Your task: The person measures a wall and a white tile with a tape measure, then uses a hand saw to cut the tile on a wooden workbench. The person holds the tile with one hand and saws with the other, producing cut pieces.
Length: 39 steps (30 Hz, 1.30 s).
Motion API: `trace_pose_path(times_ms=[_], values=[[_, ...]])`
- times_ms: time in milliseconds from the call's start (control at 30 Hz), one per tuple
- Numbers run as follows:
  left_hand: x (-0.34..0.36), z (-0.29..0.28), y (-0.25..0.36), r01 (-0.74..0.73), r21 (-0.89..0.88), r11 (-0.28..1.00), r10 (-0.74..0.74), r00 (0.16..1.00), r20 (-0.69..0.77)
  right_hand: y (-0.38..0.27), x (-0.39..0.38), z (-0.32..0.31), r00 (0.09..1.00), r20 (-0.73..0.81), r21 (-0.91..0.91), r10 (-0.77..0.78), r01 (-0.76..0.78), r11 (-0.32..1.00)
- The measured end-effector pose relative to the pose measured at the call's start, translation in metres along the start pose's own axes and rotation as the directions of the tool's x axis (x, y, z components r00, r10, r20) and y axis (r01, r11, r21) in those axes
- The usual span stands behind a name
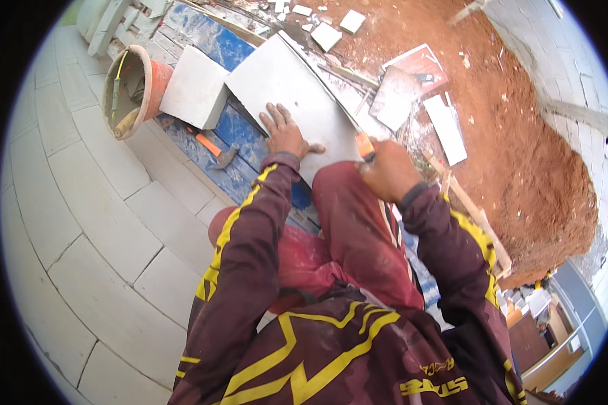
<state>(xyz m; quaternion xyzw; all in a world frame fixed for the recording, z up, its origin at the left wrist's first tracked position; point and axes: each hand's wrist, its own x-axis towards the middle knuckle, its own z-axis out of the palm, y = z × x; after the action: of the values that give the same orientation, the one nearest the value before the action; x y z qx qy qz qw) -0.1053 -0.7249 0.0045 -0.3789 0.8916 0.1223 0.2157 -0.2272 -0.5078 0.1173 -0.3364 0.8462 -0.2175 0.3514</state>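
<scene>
A large pale grey block (304, 91) of lightweight concrete lies on blue-stained planks (246, 138). My left hand (284, 131) rests flat on its face, fingers spread, and my right knee is against its near end. At the block's right edge my right hand (390, 169) is closed around the orange handle of what looks like a hand saw (365, 144). A thin blade line seems to run from it along that edge, seen nearly edge-on. Left of the block, a hammer (209, 143) with an orange handle lies on the planks.
A second block (192, 86) stands beside an orange bucket (157, 84) holding tools. To the right are a square tile (395, 98), white offcuts (444, 129) and heaped red soil (513, 169). A grey block wall (101, 270) runs along the left.
</scene>
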Motion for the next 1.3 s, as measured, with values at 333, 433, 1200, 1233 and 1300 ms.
trace_pose_path(times_ms=[333,433,1200,1233,1300], values=[[-0.007,0.015,-0.005,0.041,-0.078,0.996,-0.038,0.999,0.030,-0.042,-0.107,-0.079,0.989,0.140,0.031,0.039,-0.044,0.999],[-0.004,0.007,-0.002,0.046,0.011,0.999,-0.047,0.995,0.086,-0.022,0.008,-0.024,0.986,0.159,0.018,0.046,-0.049,0.999],[-0.011,0.006,-0.002,0.064,-0.031,0.997,-0.062,0.995,0.077,-0.008,-0.167,-0.082,0.989,0.093,0.080,0.116,-0.124,0.989],[-0.009,0.008,-0.003,0.063,-0.047,0.997,-0.061,0.997,0.047,-0.017,-0.174,-0.092,0.925,0.235,0.031,0.299,-0.315,0.949],[-0.009,0.008,-0.004,0.073,-0.046,0.996,-0.069,0.995,0.069,-0.019,-0.154,-0.086,0.982,0.166,0.022,0.085,-0.090,0.996]])
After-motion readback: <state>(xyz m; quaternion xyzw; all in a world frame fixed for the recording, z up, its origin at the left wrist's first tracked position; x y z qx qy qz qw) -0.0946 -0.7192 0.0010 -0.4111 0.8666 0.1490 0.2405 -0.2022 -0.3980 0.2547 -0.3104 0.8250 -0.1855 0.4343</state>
